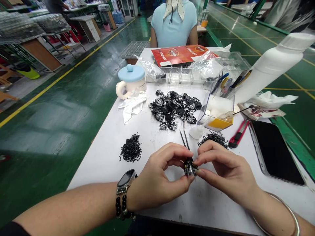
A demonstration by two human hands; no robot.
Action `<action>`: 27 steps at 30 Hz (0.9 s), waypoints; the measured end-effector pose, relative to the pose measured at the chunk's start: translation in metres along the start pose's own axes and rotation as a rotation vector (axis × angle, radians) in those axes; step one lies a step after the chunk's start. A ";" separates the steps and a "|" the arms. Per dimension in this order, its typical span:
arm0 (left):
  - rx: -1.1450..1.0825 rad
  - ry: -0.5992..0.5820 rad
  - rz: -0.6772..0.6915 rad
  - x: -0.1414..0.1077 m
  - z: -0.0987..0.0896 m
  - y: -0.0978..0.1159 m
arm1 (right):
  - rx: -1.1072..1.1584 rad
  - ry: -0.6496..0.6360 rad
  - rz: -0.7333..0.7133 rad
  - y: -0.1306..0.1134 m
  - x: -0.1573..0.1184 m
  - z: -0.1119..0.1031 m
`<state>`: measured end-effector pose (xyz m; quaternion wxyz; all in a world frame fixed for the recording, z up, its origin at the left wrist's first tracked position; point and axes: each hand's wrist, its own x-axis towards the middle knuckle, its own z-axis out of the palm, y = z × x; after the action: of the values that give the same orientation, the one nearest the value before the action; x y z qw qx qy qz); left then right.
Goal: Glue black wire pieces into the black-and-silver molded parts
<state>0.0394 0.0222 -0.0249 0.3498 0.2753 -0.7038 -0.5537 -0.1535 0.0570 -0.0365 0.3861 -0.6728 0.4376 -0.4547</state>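
My left hand (pixel 162 173) is closed, its thumb and fingers pinching a small black-and-silver part (pixel 189 167) above the near side of the white table. From the other side, the thumb and index finger of my right hand (pixel 226 167) close on the part's right edge; anything smaller between those fingertips is hidden. Just beyond the fingers, the two dark prongs of what look like tweezers (pixel 185 140) point away from me. Similar black-and-silver parts lie in a pile (pixel 174 106) farther back. Small black hooked pieces form one heap (pixel 131 148) at left and another (pixel 214 139) behind my right hand.
A lidded mug (pixel 131 80) stands at back left by a crumpled tissue (pixel 133 105). On the right are a clear pen holder (pixel 216 113), a white bottle (pixel 273 67), a red box cutter (pixel 239 133) and a phone (pixel 277 152). A person (pixel 174 24) sits beyond the table.
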 end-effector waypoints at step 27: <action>0.106 0.021 0.070 0.000 0.002 -0.001 | -0.419 0.142 -0.294 -0.014 -0.001 0.007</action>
<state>0.0376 0.0231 -0.0261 0.3612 0.2745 -0.7376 -0.5001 -0.1433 0.0629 -0.0260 0.1365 -0.7609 0.4456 -0.4515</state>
